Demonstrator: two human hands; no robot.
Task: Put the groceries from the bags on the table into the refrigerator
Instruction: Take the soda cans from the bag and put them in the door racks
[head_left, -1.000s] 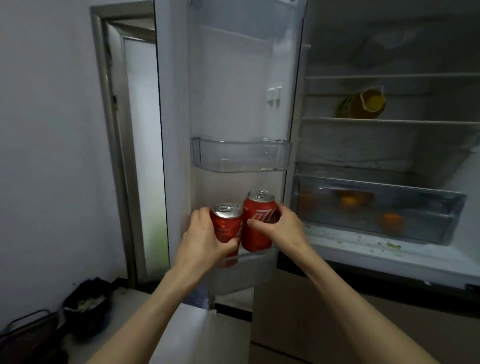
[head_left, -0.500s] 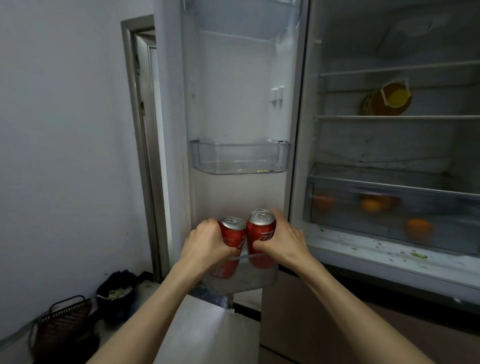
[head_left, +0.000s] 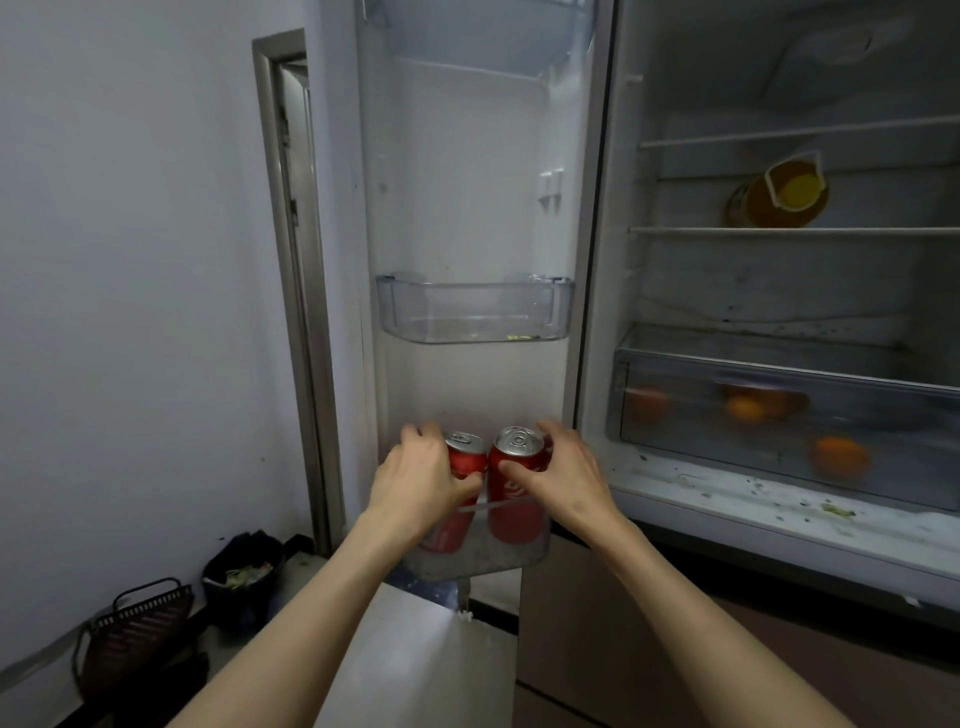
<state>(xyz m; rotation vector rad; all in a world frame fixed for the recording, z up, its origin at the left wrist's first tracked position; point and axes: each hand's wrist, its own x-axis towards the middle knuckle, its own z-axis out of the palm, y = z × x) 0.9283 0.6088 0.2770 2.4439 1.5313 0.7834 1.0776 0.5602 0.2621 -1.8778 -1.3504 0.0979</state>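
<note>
Two red soda cans stand side by side in the lowest clear door bin (head_left: 514, 564) of the open refrigerator. My left hand (head_left: 421, 480) grips the left can (head_left: 464, 457), fingers curled round its far side. My right hand (head_left: 563, 475) grips the right can (head_left: 517, 486), thumb across its front. Both cans are upright, their lower halves behind the bin's wall. The left can's lower part is partly hidden by my left hand.
An empty clear door bin (head_left: 475, 312) hangs above. Inside the fridge, a yellow-lidded jug (head_left: 776, 195) lies on a glass shelf and oranges (head_left: 839, 457) sit in the crisper drawer (head_left: 779, 379). A dark bin (head_left: 241, 571) and a basket (head_left: 137, 629) stand on the floor at left.
Both hands have lowered the two cans from above the bin's rim down into the lowest door bin. My view has moved closer and to the left.
</note>
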